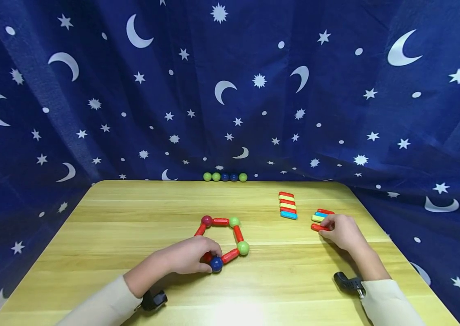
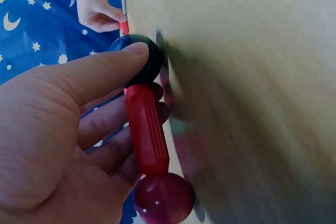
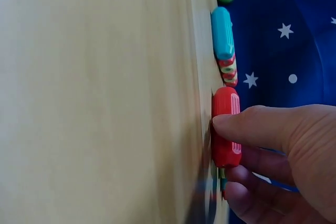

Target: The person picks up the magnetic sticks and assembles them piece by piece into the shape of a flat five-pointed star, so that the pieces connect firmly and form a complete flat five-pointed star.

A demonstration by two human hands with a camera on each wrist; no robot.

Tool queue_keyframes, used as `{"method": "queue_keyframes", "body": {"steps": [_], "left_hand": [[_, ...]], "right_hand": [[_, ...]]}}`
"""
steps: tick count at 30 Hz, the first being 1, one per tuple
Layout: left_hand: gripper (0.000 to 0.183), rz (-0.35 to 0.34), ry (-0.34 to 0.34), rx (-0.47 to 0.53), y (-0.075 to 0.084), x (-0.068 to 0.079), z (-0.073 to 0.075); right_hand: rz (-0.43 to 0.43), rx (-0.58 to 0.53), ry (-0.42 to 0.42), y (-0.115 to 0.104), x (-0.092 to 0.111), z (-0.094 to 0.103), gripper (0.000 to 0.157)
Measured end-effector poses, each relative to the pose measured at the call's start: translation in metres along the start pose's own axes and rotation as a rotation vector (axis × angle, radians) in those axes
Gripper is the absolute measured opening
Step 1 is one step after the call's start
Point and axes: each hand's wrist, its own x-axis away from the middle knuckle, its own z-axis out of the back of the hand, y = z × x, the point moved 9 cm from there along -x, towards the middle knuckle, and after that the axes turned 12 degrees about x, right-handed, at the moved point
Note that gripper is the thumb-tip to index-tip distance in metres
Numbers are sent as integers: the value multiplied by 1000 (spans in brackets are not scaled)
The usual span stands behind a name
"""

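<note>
Near the middle of the table, a ring of red rods and balls lies partly under my left hand (image 1: 185,257). Thumb and fingers pinch its blue ball (image 2: 137,59); a red rod (image 2: 147,129) joins this to a dark red ball (image 2: 164,199). Elsewhere in the ring are another dark red ball (image 1: 207,221) and two green balls, one at the back (image 1: 234,222) and one on the right (image 1: 243,248). Over at the right, my right hand (image 1: 346,232) pinches a loose red rod (image 3: 227,129) with its thumb on the side. This rod is at the front of a short row.
Behind the right hand's rod lie a yellow rod (image 1: 318,218), a blue one and a red one (image 1: 326,211). Left of them is a column of several rods ending in a blue rod (image 1: 289,215). Green and blue balls (image 1: 225,177) line the back edge, before a starry curtain (image 1: 197,90).
</note>
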Motion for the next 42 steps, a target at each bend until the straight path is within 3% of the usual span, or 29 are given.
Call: {"method": "queue_keyframes", "body": {"steps": [8,15,21,27,31,36,42], "left_hand": [[32,-15,31,-5,3,-7,-1],[28,-38,22,75,3,-11,-3],[25,-34,52,92,5,-17,-3],[25,-16,106,94,6,-25,-3],[23,-8,141,82,7,-30,-2],[24,1,171,78,9,-32,-2],[23,7,178,106,12,-33,-3]], "right_hand": [[18,-4,17,-8,2,2,15],[32,-36,1,-17,3,0,16],[137,-245,-26,-70,12,-4,14],[251,-447,-193,-139,29,-23,15],[322,-514,-271,-175,39,-32,14],[357,-532,-296,-200,42,-36,12],[356,-540,-304,-211,40,-40,12]]}}
